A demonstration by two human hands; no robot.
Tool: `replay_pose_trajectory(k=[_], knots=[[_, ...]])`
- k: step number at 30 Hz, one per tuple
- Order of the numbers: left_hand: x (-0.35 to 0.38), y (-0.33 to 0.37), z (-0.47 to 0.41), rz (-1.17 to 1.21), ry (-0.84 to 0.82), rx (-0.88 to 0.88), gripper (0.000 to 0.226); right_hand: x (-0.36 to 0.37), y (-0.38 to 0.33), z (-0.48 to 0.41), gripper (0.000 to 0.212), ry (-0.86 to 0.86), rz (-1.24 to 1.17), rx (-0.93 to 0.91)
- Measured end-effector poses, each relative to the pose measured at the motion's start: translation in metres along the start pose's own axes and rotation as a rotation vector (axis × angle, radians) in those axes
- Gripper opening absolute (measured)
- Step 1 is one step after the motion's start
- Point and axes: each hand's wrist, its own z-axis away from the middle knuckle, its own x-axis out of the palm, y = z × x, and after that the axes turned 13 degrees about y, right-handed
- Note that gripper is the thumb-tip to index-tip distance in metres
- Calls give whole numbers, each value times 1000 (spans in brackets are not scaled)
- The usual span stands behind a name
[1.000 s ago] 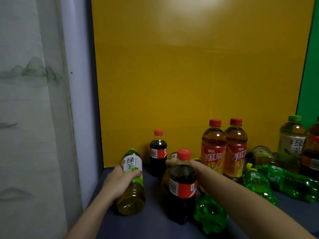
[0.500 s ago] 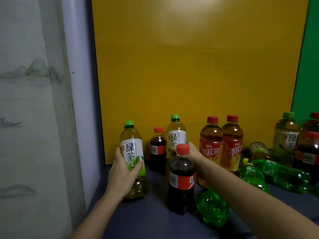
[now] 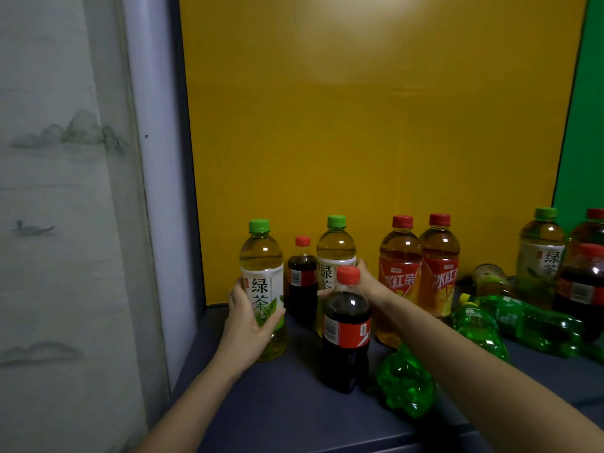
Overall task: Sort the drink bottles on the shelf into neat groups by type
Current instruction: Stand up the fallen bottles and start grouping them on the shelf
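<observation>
Fingers (image 3: 236,299) of left hand (image 3: 248,325) & right hand (image 3: 367,282) are gripping 1st green tea bottle (image 3: 261,266) & 2nd green tea bottle (image 3: 336,253), both now standing upright at left of shelf (image 3: 294,416), tipped 1 s ago, so tea group's forming.

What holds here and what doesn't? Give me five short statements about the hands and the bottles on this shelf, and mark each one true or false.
1. The left hand grips the upright left green tea bottle. True.
2. The right hand holds the front cola bottle. False: it grips the second green tea bottle, which stands behind the cola.
3. The two red iced tea bottles stand upright side by side. True.
4. The clear green bottles all stand upright. False: they lie on their sides.
5. The front cola bottle has a red cap. True.
</observation>
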Motion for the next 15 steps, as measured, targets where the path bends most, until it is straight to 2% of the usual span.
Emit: replay_pose_trajectory(k=[4, 6, 8, 12, 13, 15], knots=[[-8, 0, 0, -42, -52, -25, 79, -9, -2, -1, 78, -7, 63, 18], [-14, 4, 3, -75, -49, -40, 83, -15, -2, 5, 76, -25, 65, 36], [-23, 10, 9, -109, 33, -21, 81, -22, -2, 13, 76, -52, 75, 30], [-39, 34, 29, -60, 298, 219, 47, -39, 0, 35, 54, -14, 54, -10], [-41, 42, 36, -9, 316, 288, 37, -45, 0, 43, 49, 5, 56, -24], [-41, 61, 52, 66, 248, 401, 18, -59, 0, 59, 39, 31, 69, -51]])
